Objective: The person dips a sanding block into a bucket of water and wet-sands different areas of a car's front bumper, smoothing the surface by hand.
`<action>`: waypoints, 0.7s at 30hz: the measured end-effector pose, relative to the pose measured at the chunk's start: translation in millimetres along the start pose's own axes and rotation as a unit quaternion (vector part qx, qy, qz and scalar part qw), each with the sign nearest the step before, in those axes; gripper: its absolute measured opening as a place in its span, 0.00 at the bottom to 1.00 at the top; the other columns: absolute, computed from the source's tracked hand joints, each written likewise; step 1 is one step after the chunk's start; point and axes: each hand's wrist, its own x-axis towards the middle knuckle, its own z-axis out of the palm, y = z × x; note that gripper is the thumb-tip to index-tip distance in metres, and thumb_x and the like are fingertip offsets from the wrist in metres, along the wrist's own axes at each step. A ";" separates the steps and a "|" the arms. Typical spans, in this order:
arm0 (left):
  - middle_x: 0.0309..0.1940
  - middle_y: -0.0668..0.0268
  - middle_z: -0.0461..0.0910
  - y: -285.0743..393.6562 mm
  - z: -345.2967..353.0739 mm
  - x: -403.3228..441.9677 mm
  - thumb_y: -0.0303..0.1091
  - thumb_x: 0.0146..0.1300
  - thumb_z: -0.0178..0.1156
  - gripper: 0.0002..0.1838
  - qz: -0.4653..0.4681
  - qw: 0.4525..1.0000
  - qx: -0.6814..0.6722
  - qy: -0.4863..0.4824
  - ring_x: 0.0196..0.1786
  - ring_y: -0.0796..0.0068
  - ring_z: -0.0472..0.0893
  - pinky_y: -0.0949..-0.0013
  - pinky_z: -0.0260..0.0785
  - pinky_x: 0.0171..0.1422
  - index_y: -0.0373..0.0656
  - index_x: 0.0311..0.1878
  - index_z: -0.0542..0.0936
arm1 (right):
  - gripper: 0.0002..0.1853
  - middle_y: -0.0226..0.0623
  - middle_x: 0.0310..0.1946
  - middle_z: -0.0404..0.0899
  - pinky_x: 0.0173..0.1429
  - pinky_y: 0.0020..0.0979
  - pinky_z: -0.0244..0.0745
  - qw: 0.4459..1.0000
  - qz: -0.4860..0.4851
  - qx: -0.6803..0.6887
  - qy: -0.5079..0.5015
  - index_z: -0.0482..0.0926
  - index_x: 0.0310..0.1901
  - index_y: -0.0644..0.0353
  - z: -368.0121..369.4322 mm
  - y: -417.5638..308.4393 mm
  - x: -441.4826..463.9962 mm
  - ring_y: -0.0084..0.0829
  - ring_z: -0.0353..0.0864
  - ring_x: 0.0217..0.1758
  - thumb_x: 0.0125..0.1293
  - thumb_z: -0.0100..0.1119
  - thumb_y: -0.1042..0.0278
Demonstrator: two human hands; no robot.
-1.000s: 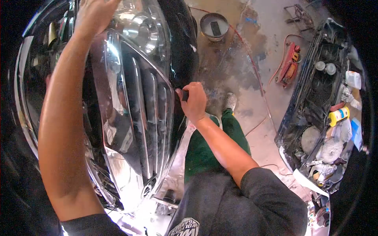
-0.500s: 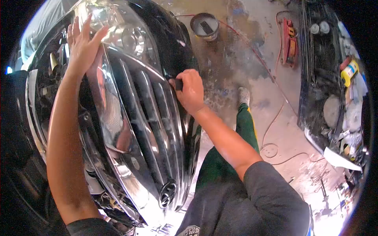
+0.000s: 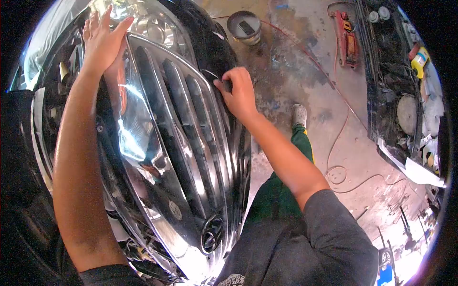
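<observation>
My left hand point(image 3: 101, 45) lies with spread fingers on the top edge of the car's front, beside the clear headlight point(image 3: 155, 31). My right hand point(image 3: 241, 94) is closed around a small dark block point(image 3: 228, 86), held between thumb and curled fingers at the black bumper point(image 3: 202, 55) just outside the grille. Most of the block is hidden by the fingers. Between and below my hands runs the chrome-framed grille point(image 3: 183, 126) with dark slats and an oval emblem point(image 3: 212, 234) near the bottom.
A bucket point(image 3: 257, 37) with a dark rectangular piece in it stands on the wet floor. A thin red hose point(image 3: 312, 66) crosses the floor near a red tool point(image 3: 348, 43). At right, a black car part point(image 3: 381, 90) lies near a yellow bottle point(image 3: 420, 62).
My right hand has moved up and slightly right along the bumper, still gripping the dark block. My left hand stays spread at the headlight. The camera view has shifted a little.
</observation>
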 end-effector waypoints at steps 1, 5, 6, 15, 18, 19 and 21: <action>0.80 0.55 0.56 -0.8 -1.3 -0.3 0.49 0.72 0.55 0.22 0.037 0.999 0.038 -0.010 0.82 0.39 0.49 0.44 0.39 0.84 0.71 0.69 0.76 | 0.16 0.43 0.38 0.76 0.54 0.46 0.71 0.999 -0.032 -0.010 0.008 0.76 0.38 0.60 5.8 1.3 6.1 0.50 0.75 0.48 0.57 0.75 0.66; 0.80 0.54 0.58 -6.9 -3.8 1.5 0.46 0.73 0.55 0.21 0.074 0.992 0.100 -0.021 0.82 0.39 0.50 0.44 0.40 0.84 0.75 0.67 0.78 | 0.16 0.43 0.40 0.76 0.54 0.45 0.71 0.998 -0.041 0.011 0.043 0.76 0.39 0.59 14.1 -12.5 24.3 0.50 0.75 0.49 0.56 0.76 0.67; 0.80 0.53 0.57 -5.2 -0.6 2.9 0.48 0.72 0.55 0.21 0.057 0.995 0.076 -0.016 0.82 0.39 0.50 0.44 0.39 0.84 0.73 0.68 0.77 | 0.17 0.44 0.40 0.76 0.54 0.45 0.71 0.999 -0.035 0.004 0.040 0.76 0.39 0.59 13.1 -5.5 14.7 0.50 0.75 0.49 0.55 0.76 0.66; 0.81 0.45 0.52 7.8 -7.8 5.6 0.64 0.68 0.55 0.42 0.011 0.982 0.163 -0.094 0.83 0.44 0.47 0.49 0.35 0.85 0.53 0.79 0.63 | 0.16 0.39 0.39 0.77 0.54 0.43 0.70 0.995 -0.054 0.082 -0.037 0.78 0.38 0.56 9.8 5.7 43.1 0.47 0.76 0.48 0.55 0.77 0.62; 0.81 0.44 0.50 21.0 -16.7 5.6 0.68 0.66 0.54 0.47 0.033 0.943 0.312 -0.106 0.84 0.44 0.46 0.49 0.33 0.85 0.49 0.81 0.59 | 0.17 0.39 0.39 0.77 0.56 0.42 0.70 0.990 -0.021 0.124 -0.068 0.78 0.38 0.57 3.4 25.1 26.8 0.45 0.75 0.50 0.55 0.77 0.61; 0.81 0.44 0.50 22.4 -17.7 6.7 0.69 0.66 0.53 0.47 0.040 0.937 0.329 -0.109 0.84 0.44 0.46 0.49 0.33 0.85 0.50 0.81 0.59 | 0.17 0.39 0.39 0.77 0.56 0.42 0.70 0.987 0.007 0.139 -0.078 0.78 0.37 0.57 -1.2 37.7 11.7 0.45 0.75 0.50 0.55 0.77 0.60; 0.81 0.47 0.53 24.8 -23.3 6.7 0.59 0.66 0.55 0.37 0.040 0.965 0.245 -0.085 0.83 0.42 0.48 0.48 0.35 0.85 0.59 0.76 0.65 | 0.17 0.40 0.39 0.76 0.56 0.42 0.70 0.979 0.065 0.167 -0.092 0.77 0.37 0.57 -7.6 38.0 4.4 0.46 0.75 0.50 0.55 0.77 0.60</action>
